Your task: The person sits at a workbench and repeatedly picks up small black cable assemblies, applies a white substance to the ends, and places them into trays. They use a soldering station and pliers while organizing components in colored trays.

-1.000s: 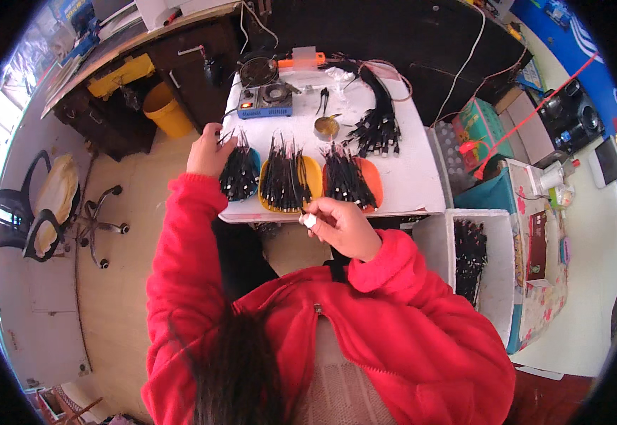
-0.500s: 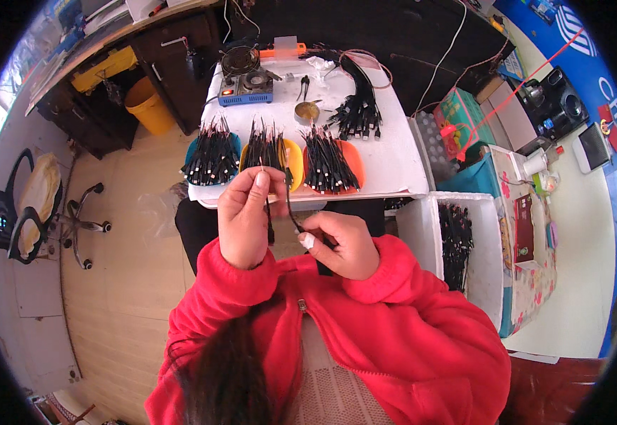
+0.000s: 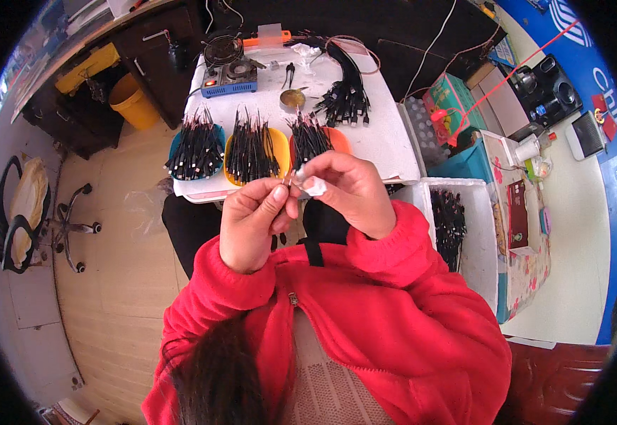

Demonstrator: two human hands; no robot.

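Note:
My left hand [image 3: 253, 218] is closed in a pinch on a thin black cable, whose bare wire ends [image 3: 291, 179] stick up from between the fingertips. From the right, my right hand [image 3: 354, 193] meets it, thumb and forefinger pinched at those wire ends. White tape [image 3: 316, 187] wraps a digit of the right hand. Most of the cable is hidden by the left hand. Just beyond the hands, bunches of similar black cables stand in a teal tray [image 3: 174, 150], a yellow tray [image 3: 281, 147] and an orange tray [image 3: 341, 142].
On the white table [image 3: 390, 152] are a blue burner stove [image 3: 229, 86], a small metal pan [image 3: 293, 100], tweezers [image 3: 289, 75] and another bundle of black cables [image 3: 347, 99]. A white foam box [image 3: 484, 212] with cables stands at right. An office chair [image 3: 29, 205] is at left.
My right hand has left the lower part of the cable and moved up to the wire ends at the left fingertips. Both hands have come together, and the view has shifted slightly.

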